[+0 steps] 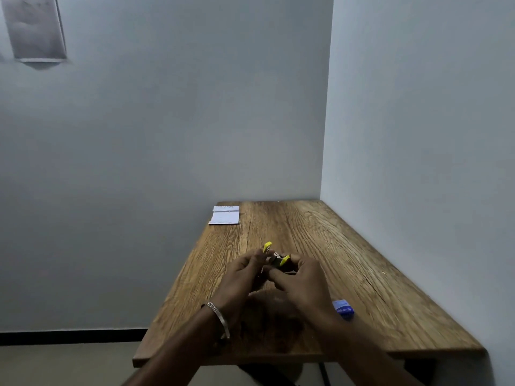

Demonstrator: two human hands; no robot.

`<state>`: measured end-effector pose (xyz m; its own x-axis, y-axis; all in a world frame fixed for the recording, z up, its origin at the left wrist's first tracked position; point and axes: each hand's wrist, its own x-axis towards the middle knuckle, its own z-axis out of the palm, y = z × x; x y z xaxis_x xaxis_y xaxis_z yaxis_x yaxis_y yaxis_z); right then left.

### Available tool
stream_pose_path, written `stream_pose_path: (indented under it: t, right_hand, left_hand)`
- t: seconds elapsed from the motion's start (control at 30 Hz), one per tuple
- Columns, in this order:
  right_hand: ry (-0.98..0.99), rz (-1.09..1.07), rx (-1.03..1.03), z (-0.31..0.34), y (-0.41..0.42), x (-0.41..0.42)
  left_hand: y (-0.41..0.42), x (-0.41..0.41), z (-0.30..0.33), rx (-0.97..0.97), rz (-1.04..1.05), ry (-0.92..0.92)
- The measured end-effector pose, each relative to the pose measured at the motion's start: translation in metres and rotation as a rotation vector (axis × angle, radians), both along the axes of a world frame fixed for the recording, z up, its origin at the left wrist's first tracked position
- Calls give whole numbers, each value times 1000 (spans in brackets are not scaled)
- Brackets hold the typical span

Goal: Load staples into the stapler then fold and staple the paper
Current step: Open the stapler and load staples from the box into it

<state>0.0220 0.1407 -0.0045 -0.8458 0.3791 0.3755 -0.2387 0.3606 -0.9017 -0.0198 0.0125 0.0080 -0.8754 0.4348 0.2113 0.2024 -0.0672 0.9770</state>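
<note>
Both hands are together above the middle of the wooden tabletop [348,246], and between them is a small stapler [276,259] with yellow parts. The left hand [242,277] has its fingers curled around the left side of the stapler, so its grip is closed on it. The right hand [302,278] meets the stapler from the right side, and its fingers are bent close around the other end; its grip is also narrow and touching the stapler. One yellow piece stands up and away at the far left, and a second yellow piece shows just beside the right fingers, so the stapler looks opened, but the dark middle part is mostly hidden by the fingers. I cannot tell if staples are inside.

A metal bracelet [220,319] is on the left wrist.

A small blue box [343,308] lies on the tabletop just beside the right wrist, on its right side. A white paper [225,215] with some faint writing lies flat at the far left corner of the tabletop, well apart from the hands. The tabletop stands in a corner between two pale walls.
</note>
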Motion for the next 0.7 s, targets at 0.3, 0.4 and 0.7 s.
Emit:
stream_pose_path:
  t: [0.3, 0.4, 0.7]
  right_hand:
    - [184, -39, 138, 0, -13, 4]
    - [193, -71, 115, -2, -17, 3]
    - [261, -162, 52, -7, -20, 9]
  left_hand:
    - [10, -1, 2, -82, 230, 291]
    - [12, -4, 0, -254, 392, 425]
    - [7, -19, 5, -356, 583, 317]
